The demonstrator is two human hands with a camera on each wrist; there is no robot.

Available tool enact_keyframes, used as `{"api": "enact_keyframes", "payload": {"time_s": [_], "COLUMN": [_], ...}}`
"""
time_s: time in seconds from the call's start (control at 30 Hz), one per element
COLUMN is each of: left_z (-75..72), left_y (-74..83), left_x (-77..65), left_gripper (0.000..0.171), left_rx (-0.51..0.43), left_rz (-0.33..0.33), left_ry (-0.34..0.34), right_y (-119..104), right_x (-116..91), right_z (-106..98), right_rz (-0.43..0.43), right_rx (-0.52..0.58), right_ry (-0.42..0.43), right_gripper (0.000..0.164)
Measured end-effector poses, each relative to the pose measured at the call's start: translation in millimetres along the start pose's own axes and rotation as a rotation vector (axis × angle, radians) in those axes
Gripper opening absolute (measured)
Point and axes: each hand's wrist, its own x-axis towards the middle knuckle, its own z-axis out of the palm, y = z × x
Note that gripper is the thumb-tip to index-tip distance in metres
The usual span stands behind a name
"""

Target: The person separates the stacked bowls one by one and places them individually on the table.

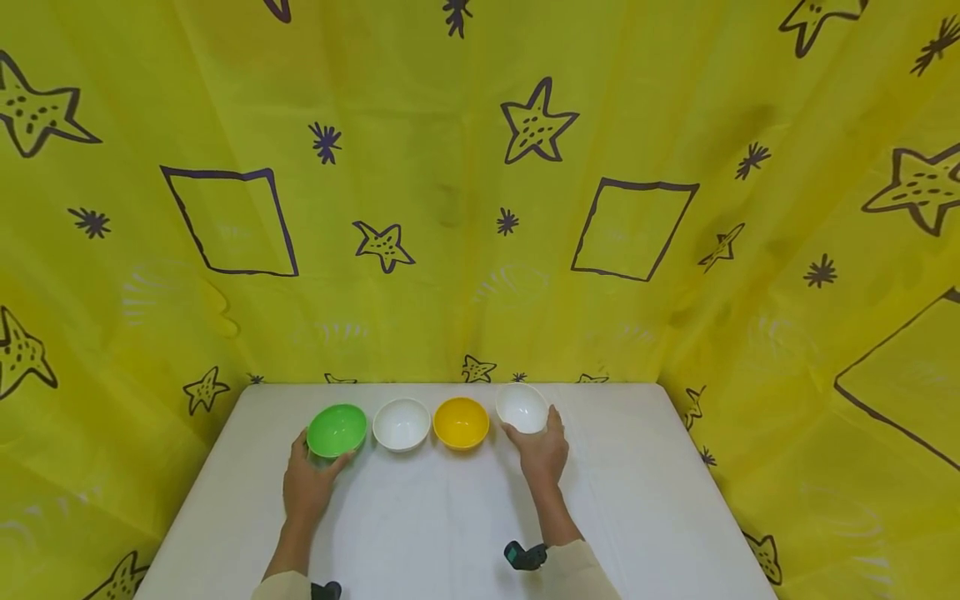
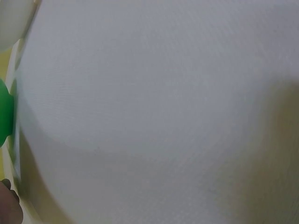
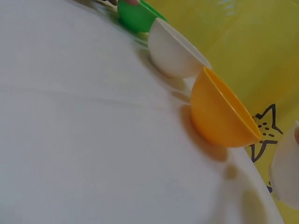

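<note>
A green bowl (image 1: 337,431) stands at the left end of a row on the white table, gripped at its near side by my left hand (image 1: 309,487), thumb on the right and fingers on the left. My right hand (image 1: 542,450) holds a white bowl (image 1: 522,407) between thumb and fingers at the row's right end, close to the table's back edge. Only part of this bowl (image 3: 286,172) enters the right wrist view. Between the hands sit another white bowl (image 1: 402,423) and a yellow-orange bowl (image 1: 461,422). The left wrist view catches just a sliver of the green bowl (image 2: 5,114).
A white cloth-covered table (image 1: 450,525) lies under everything. Yellow curtains (image 1: 442,167) with drawn stars and squares hang behind it and along both sides. A black device (image 1: 527,556) is at the right wrist.
</note>
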Motion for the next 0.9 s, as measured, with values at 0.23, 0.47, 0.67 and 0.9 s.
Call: {"api": "enact_keyframes", "payload": {"time_s": [0.23,0.47,0.67,0.9], "left_z": [-0.4,-0.7,-0.6,0.1], "left_y": [-0.2,1.3,0.3,1.5], "left_x": [-0.9,-1.2,-1.1,-1.6], "left_gripper": [0.106,0.106,0.104,0.104], "left_rx": [0.005,-0.003,0.007,0.007], "left_rz": [-0.008,0.005,0.002,0.012], "left_ry": [0.000,0.004,0.006,0.015], "right_y": [16.0,25.8,29.6,31.6], "right_x": [-0.5,-3.5,-3.6,-5.1], "right_z": [1.3,0.6,2.2,2.9], "right_rz": [-0.014,-0.012,0.006,0.004], "right_rx": [-0.025,-0.055,-0.066,-0.062], "right_ry": [0.034,0.024,0.000,-0.015], "right_gripper": [0.105,0.105,0.106,0.107]}}
